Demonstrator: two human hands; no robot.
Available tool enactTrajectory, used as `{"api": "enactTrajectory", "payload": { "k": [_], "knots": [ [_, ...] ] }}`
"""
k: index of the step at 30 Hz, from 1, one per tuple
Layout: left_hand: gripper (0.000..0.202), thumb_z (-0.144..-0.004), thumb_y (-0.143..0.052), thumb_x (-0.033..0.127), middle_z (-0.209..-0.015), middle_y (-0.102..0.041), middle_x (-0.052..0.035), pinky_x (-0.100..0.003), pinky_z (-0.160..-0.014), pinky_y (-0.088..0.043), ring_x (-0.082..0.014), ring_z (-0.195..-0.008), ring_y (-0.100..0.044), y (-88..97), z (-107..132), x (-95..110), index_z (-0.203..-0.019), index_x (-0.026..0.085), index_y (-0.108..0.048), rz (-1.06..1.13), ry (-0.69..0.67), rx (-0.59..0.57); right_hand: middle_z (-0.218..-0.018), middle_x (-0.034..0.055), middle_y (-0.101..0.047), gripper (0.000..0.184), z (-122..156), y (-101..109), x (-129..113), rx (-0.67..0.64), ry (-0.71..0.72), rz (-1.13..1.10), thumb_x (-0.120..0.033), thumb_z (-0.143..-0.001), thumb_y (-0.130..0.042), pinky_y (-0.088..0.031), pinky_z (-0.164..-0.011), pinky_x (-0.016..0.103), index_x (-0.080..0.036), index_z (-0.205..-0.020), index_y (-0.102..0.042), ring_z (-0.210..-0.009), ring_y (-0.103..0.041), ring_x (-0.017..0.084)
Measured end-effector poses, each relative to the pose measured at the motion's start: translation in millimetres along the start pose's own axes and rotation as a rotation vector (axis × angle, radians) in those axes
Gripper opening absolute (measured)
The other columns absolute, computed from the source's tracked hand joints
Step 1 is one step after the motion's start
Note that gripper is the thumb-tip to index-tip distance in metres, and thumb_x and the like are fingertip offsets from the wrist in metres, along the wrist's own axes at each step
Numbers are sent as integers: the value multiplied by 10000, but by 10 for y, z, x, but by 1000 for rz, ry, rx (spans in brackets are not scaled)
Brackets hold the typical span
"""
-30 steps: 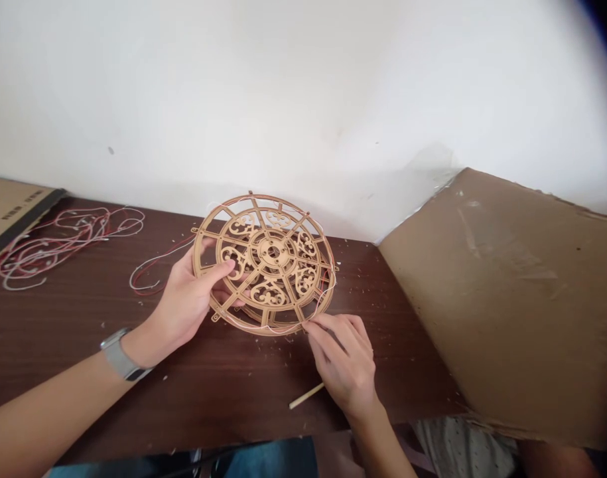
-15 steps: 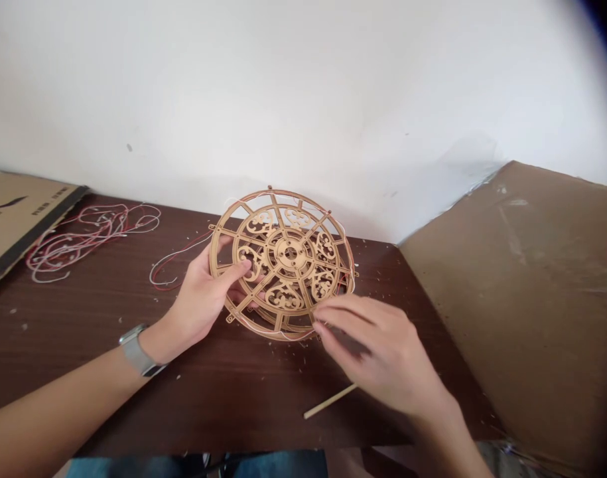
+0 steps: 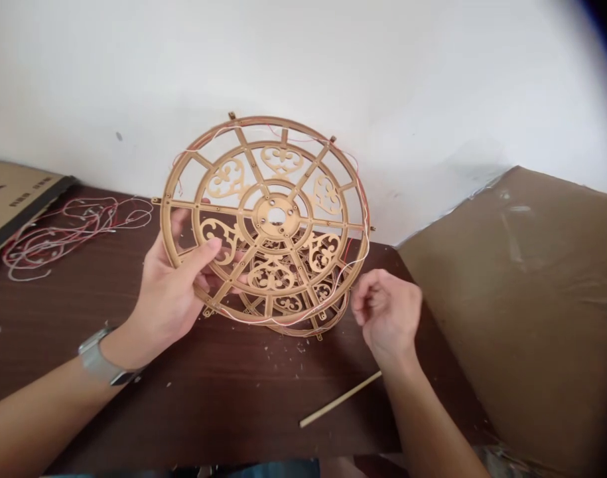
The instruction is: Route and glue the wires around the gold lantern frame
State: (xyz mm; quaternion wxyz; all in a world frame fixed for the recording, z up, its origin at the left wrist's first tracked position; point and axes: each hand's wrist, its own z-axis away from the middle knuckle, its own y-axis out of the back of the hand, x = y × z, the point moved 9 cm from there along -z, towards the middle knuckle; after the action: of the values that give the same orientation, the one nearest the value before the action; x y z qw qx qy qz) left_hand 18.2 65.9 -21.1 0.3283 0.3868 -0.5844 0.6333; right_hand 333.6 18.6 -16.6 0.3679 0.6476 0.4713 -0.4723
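Holding: the left hand (image 3: 166,302) grips a round wooden wheel (image 3: 276,216) of fretwork by its left rim, thumb pressed on the front face and fingers behind.
Head view, wheel: it is lifted off the dark table (image 3: 223,398) and tilted up toward the camera, its upper edge seen against the white wall (image 3: 333,60). Spokes run from a hub ring out to a double rim, with scroll-cut panels between them.
Second layer: another fretwork disc (image 3: 310,315) shows behind and below the wheel's lower edge; whether the two are joined cannot be told.
Thin wire: a red-and-white thin wire (image 3: 365,249) follows the wheel's outer rim and bows loose on the right side.
Right hand: the right hand (image 3: 389,311) sits just right of the wheel's lower right rim, fingers curled toward the thumb; whether it pinches the wire cannot be told.
Wrist: a grey wristwatch (image 3: 101,358) sits on the left forearm.
Table, near: a pale stick (image 3: 340,398) lies beside the right wrist amid scattered wood shavings.
Table, left: a wire bundle (image 3: 59,229) lies loose, well apart from the wheel, near a cardboard box (image 3: 14,199).
Right side: a cardboard sheet (image 3: 527,299) slopes up at the table's end.
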Motion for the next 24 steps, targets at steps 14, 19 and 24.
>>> {"api": "enactTrajectory", "payload": {
  "k": [14, 19, 24],
  "knots": [
    [691, -798, -919, 177, -963, -799, -17, -322, -567, -706, -259, -759, -821, -46, -66, -134, -1418, 285, -631, -19, 34, -72, -616, 16, -577, 625, -234, -82, 242, -8, -221, -134, -734, -783, -735, -342, -397, 179, -121, -871, -650, -439, -496, 87],
    [775, -701, -1006, 256, -981, -785, -32, -360, -516, -693, -269, -706, -803, -14, -125, -163, -1389, 268, -651, -25, 32, -55, -632, 12, -590, 639, -243, -33, 309, -20, -252, 114, -697, -765, -874, -315, -394, 165, -97, -834, -667, -416, -491, 64],
    [740, -729, -984, 253, -956, -747, -40, -378, -515, -690, -280, -737, -798, -28, -126, -132, -1397, 273, -667, -69, 25, -60, -666, 12, -611, 582, -245, -50, 313, -33, -264, 125, -631, -736, -888, -320, -395, 164, -111, -823, -641, -423, -497, 61]
  ]
}}
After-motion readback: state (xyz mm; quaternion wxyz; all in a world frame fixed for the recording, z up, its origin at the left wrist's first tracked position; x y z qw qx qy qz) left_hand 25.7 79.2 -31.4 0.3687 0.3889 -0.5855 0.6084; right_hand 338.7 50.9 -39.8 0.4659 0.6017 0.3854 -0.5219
